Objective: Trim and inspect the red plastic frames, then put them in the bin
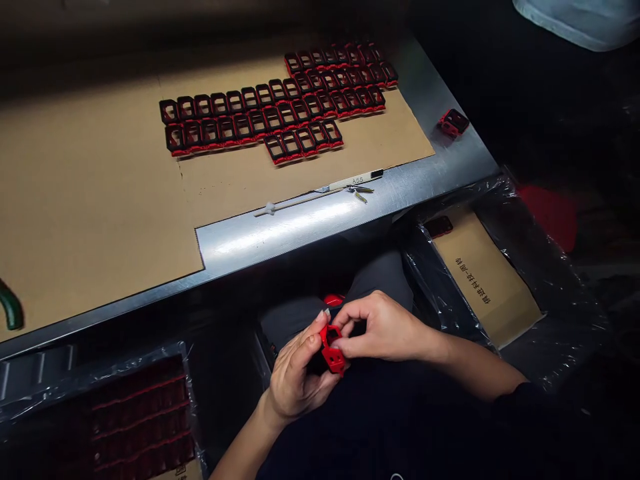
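My left hand (297, 373) and my right hand (383, 327) meet over my lap, below the table edge. Both are closed on one small red plastic frame part (332, 348): the left cups it from below, and the right pinches its upper edge with thumb and fingers. A second red piece (333, 299) shows just behind the hands. On the table, several rows of matching red and black frames (280, 107) lie side by side on brown cardboard (90, 193).
A single frame (453, 123) sits alone on the bare metal table (310, 223) at the right. A white pen marked A55 (356, 180), a thin stick and tweezers lie near the front edge. Plastic-lined boxes stand on the floor, left (135, 413) and right (487, 280). A green handle (10, 307) pokes in at far left.
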A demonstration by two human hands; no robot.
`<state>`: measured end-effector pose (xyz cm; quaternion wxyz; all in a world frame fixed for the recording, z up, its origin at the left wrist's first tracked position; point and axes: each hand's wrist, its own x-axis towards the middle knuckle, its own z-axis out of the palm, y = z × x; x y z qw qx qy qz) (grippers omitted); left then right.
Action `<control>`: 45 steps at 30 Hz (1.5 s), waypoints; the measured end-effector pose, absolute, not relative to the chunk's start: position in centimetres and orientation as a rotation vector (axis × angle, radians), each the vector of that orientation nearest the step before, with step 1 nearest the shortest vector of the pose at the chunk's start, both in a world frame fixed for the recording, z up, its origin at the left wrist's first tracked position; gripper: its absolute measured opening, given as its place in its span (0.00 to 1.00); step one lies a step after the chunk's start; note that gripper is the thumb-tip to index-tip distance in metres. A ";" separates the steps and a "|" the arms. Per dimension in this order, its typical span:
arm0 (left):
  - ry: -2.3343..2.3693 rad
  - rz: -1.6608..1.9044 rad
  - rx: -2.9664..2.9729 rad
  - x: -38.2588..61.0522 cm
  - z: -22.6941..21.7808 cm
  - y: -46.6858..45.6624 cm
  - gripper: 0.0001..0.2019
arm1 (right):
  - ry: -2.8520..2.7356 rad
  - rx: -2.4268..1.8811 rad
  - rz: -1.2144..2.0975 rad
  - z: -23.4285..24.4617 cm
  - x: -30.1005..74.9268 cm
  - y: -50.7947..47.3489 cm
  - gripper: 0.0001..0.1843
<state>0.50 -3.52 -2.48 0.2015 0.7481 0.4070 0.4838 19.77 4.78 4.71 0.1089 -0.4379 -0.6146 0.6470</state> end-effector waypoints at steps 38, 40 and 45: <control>1.083 1.218 1.261 1.8 -3.7 -4.4 0.33 | -0.809 -1.098 2.474 1.5 18.5 3.7 0.24; 1.104 1.204 1.270 1.8 -3.6 -4.3 0.33 | -0.806 -1.103 2.469 1.5 18.5 3.7 0.24; 1.178 1.155 1.296 1.6 -3.7 -4.3 0.33 | -0.747 -1.148 2.514 1.2 18.3 3.7 0.26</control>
